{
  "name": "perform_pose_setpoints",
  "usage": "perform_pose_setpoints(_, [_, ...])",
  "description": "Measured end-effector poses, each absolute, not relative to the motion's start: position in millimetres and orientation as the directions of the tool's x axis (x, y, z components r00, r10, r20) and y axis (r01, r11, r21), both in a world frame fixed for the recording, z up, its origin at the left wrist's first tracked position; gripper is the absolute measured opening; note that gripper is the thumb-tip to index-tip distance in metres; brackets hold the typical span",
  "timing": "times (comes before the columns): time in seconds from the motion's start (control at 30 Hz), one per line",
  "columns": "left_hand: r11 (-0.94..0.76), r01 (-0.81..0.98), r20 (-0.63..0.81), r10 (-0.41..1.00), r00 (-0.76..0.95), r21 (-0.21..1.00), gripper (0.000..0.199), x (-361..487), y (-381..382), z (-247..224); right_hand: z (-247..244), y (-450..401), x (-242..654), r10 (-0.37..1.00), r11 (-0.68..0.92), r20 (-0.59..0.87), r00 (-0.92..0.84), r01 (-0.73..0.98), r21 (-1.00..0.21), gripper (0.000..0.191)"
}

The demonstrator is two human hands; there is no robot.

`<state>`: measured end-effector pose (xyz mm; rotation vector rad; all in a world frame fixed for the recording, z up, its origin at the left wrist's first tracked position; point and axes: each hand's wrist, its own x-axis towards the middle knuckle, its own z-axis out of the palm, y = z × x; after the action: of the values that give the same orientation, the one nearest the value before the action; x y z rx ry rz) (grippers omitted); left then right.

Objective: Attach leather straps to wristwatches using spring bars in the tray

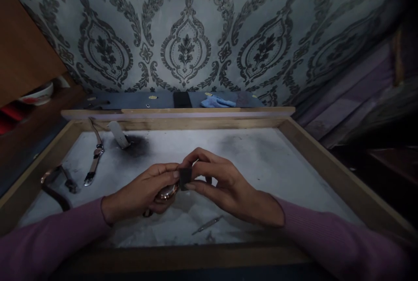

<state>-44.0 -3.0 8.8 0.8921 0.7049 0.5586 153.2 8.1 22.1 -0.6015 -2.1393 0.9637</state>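
Observation:
In the middle of the head view, my left hand (pixel 152 185) is closed around a wristwatch (pixel 167 192) with a shiny gold-toned case. My right hand (pixel 222 181) pinches a dark flat piece (pixel 185 178) against the watch's right side. It looks like part of the strap, though I cannot tell whether it is joined to the case. A bit of dark strap or buckle (pixel 147 213) shows below my left hand. On the white surface under my right hand lies a slim metal tool (pixel 207 225) with pointed ends.
A wooden-rimmed tray (pixel 326 176) surrounds the work. At its left lie a brown-strapped watch (pixel 94 163), a white strap (pixel 119 134) and a dark-strapped watch (pixel 55 192). Behind the rim are a black phone-like object (pixel 182 99) and a blue cloth (pixel 217 101).

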Motion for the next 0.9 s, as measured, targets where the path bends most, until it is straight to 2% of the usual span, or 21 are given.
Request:
perform_pose_setpoints(0.23, [0.513,-0.148,-0.302,0.688,0.66,0.846,0.024,-43.2,-4.1,9.0,23.5,7.7,152.2,0.666,0.573,0.41,-0.623,0.075,-0.816,0.01])
perform_pose_setpoints(0.37, [0.513,-0.173,-0.282,0.688,0.669,0.841,0.024,-42.2,-5.4,11.2,27.3,7.7,151.9,0.675,0.51,0.375,-0.635,0.036,-0.859,0.019])
perform_pose_setpoints(0.47, [0.523,-0.172,-0.288,0.681,0.673,0.835,0.028,-41.9,-5.2,11.1,28.3,7.8,152.2,0.677,0.477,0.347,-0.649,0.027,-0.879,0.018])
perform_pose_setpoints(0.6, [0.538,-0.161,-0.305,0.672,0.675,0.828,0.034,-41.1,-4.6,10.4,26.5,7.4,152.8,0.673,0.499,0.349,-0.652,0.052,-0.865,0.011])
perform_pose_setpoints(0.9, [0.53,-0.088,-0.358,0.677,0.642,0.844,0.025,-38.5,-6.8,16.2,23.3,6.1,152.3,0.656,0.597,0.395,-0.643,0.122,-0.793,0.012])
